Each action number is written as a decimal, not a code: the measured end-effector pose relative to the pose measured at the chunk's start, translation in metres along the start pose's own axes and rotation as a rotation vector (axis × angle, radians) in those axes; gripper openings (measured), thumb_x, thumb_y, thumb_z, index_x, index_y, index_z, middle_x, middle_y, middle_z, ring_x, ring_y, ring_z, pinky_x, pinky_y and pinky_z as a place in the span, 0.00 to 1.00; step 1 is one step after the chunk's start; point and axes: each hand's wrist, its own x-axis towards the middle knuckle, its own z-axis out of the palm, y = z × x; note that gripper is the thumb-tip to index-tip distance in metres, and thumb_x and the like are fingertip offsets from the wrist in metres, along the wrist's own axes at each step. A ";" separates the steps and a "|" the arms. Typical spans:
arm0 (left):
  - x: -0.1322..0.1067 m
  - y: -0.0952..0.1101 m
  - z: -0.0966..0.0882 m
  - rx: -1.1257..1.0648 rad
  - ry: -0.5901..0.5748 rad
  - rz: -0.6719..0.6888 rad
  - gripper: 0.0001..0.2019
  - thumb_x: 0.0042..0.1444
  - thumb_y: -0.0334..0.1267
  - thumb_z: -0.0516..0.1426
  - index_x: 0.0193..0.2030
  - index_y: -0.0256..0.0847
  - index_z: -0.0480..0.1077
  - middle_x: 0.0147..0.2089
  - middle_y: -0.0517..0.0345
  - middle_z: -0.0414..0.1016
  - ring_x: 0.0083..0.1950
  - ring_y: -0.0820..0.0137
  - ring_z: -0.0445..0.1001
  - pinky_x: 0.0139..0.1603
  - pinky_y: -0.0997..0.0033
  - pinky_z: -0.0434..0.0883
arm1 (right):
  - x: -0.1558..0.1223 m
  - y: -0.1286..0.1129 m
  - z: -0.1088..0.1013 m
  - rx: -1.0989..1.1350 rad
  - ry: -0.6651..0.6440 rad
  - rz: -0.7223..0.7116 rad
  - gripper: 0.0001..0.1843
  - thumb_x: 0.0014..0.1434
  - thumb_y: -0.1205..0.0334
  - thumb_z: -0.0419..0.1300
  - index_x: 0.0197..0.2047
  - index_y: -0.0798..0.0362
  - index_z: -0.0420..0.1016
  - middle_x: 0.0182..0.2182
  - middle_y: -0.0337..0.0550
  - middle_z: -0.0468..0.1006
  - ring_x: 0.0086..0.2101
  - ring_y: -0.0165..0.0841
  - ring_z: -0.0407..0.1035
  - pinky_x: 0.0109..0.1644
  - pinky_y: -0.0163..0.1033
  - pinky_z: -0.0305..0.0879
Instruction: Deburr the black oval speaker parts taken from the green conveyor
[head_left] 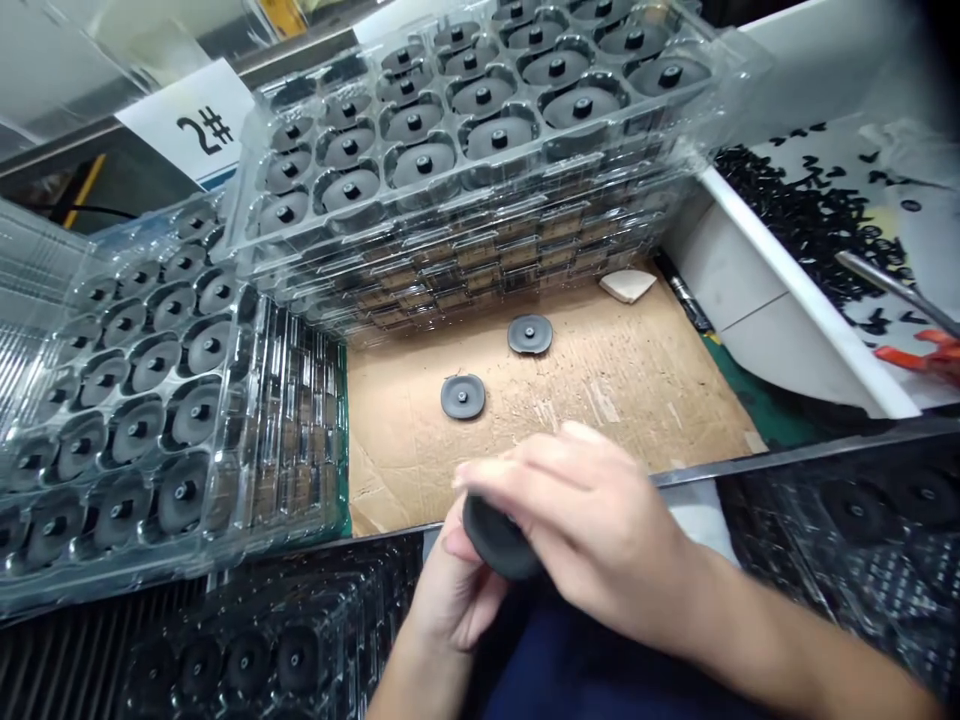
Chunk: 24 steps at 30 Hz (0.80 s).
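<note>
A dark grey rounded disc-like part [499, 540] is held low in front of me, at the near edge of the cardboard. My left hand [454, 590] grips it from below and the left, thumb and fingers closed on its edge. Over its top and right side curls my right hand [577, 510], slightly smeared by motion; its fingertips are partly hidden. Two similar parts, each with a small centre stub, lie apart on the cardboard sheet [397, 450]: a nearer part [463, 398] and a farther part [530, 335].
Stacked clear trays [450, 240] filled with such parts stand at the back; another tray stack [225, 470] stands left. At right, a white bin edge [810, 290] borders a pile of small black pieces [810, 220] and red-handled pliers [922, 355]. A "2#" sign [196, 125] stands behind.
</note>
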 end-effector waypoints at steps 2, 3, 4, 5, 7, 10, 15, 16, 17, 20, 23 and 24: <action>0.002 0.003 -0.003 -0.002 -0.023 0.005 0.23 0.36 0.38 0.70 0.44 0.42 0.76 0.42 0.58 0.80 0.44 0.66 0.77 0.47 0.76 0.74 | -0.008 -0.006 0.001 -0.080 0.005 0.132 0.13 0.61 0.72 0.49 0.43 0.60 0.74 0.27 0.44 0.75 0.27 0.32 0.65 0.32 0.39 0.59; 0.003 0.003 -0.004 -0.012 -0.050 0.011 0.25 0.35 0.38 0.70 0.45 0.44 0.75 0.45 0.58 0.79 0.45 0.66 0.77 0.48 0.75 0.73 | -0.013 -0.008 0.001 -0.093 -0.002 0.153 0.14 0.60 0.73 0.50 0.44 0.62 0.75 0.26 0.44 0.75 0.26 0.32 0.65 0.32 0.39 0.60; 0.004 0.003 -0.006 -0.024 -0.079 0.024 0.26 0.35 0.39 0.70 0.46 0.45 0.75 0.47 0.58 0.79 0.47 0.66 0.77 0.49 0.74 0.73 | -0.016 -0.009 0.000 -0.067 -0.006 0.155 0.14 0.59 0.74 0.51 0.44 0.62 0.75 0.26 0.44 0.75 0.26 0.32 0.65 0.31 0.38 0.61; 0.004 0.003 -0.007 -0.036 -0.101 0.036 0.26 0.34 0.39 0.70 0.45 0.47 0.75 0.47 0.59 0.78 0.47 0.65 0.76 0.50 0.72 0.73 | -0.019 -0.007 0.000 0.001 -0.018 0.163 0.14 0.59 0.73 0.51 0.44 0.62 0.75 0.25 0.44 0.75 0.25 0.31 0.66 0.31 0.37 0.63; 0.006 0.001 -0.008 -0.059 -0.104 0.046 0.27 0.33 0.42 0.70 0.45 0.48 0.75 0.47 0.59 0.78 0.48 0.65 0.76 0.50 0.71 0.73 | -0.023 0.001 0.001 0.219 -0.048 0.246 0.13 0.59 0.72 0.53 0.42 0.58 0.76 0.28 0.42 0.77 0.27 0.29 0.69 0.31 0.34 0.66; 0.006 0.000 -0.004 -0.068 -0.013 0.057 0.31 0.30 0.45 0.70 0.46 0.46 0.74 0.48 0.56 0.77 0.49 0.64 0.75 0.50 0.74 0.72 | -0.027 0.021 0.005 0.477 -0.049 0.447 0.10 0.61 0.66 0.55 0.42 0.50 0.77 0.35 0.39 0.79 0.34 0.29 0.73 0.37 0.32 0.68; 0.004 0.002 0.001 -0.053 0.020 0.085 0.28 0.30 0.43 0.70 0.44 0.46 0.74 0.47 0.56 0.78 0.49 0.60 0.76 0.51 0.70 0.72 | -0.029 0.026 -0.002 0.271 0.222 0.611 0.11 0.62 0.62 0.55 0.46 0.47 0.75 0.42 0.40 0.79 0.37 0.32 0.74 0.32 0.33 0.68; 0.004 0.002 0.001 -0.048 0.017 0.095 0.28 0.31 0.43 0.70 0.44 0.46 0.74 0.47 0.56 0.78 0.49 0.61 0.76 0.51 0.71 0.72 | -0.027 0.020 -0.003 0.204 0.236 0.569 0.12 0.62 0.63 0.55 0.48 0.47 0.74 0.42 0.40 0.79 0.37 0.32 0.73 0.31 0.33 0.67; 0.003 0.001 0.001 -0.040 0.017 0.102 0.27 0.33 0.42 0.70 0.45 0.46 0.74 0.47 0.56 0.78 0.49 0.62 0.76 0.50 0.74 0.72 | -0.025 0.013 -0.003 0.155 0.219 0.485 0.13 0.62 0.65 0.54 0.49 0.47 0.72 0.42 0.41 0.78 0.36 0.31 0.72 0.31 0.34 0.67; 0.003 0.001 -0.002 -0.018 0.025 0.101 0.27 0.38 0.38 0.69 0.49 0.48 0.72 0.50 0.56 0.77 0.51 0.64 0.74 0.48 0.77 0.71 | -0.019 -0.001 0.005 0.133 0.099 0.092 0.16 0.62 0.70 0.51 0.52 0.54 0.70 0.36 0.42 0.79 0.32 0.31 0.70 0.34 0.38 0.65; 0.004 0.003 -0.009 -0.003 0.082 0.171 0.28 0.34 0.39 0.70 0.47 0.49 0.73 0.50 0.56 0.77 0.51 0.63 0.74 0.47 0.76 0.72 | -0.018 0.001 0.012 0.097 -0.007 0.063 0.13 0.60 0.73 0.51 0.47 0.57 0.72 0.30 0.41 0.78 0.28 0.30 0.68 0.32 0.38 0.62; 0.005 0.004 -0.011 -0.001 0.106 0.210 0.28 0.32 0.41 0.71 0.46 0.49 0.74 0.48 0.57 0.78 0.50 0.64 0.75 0.46 0.76 0.73 | -0.019 0.002 0.012 0.055 -0.015 0.154 0.13 0.60 0.73 0.52 0.45 0.56 0.73 0.29 0.40 0.77 0.28 0.30 0.68 0.32 0.37 0.62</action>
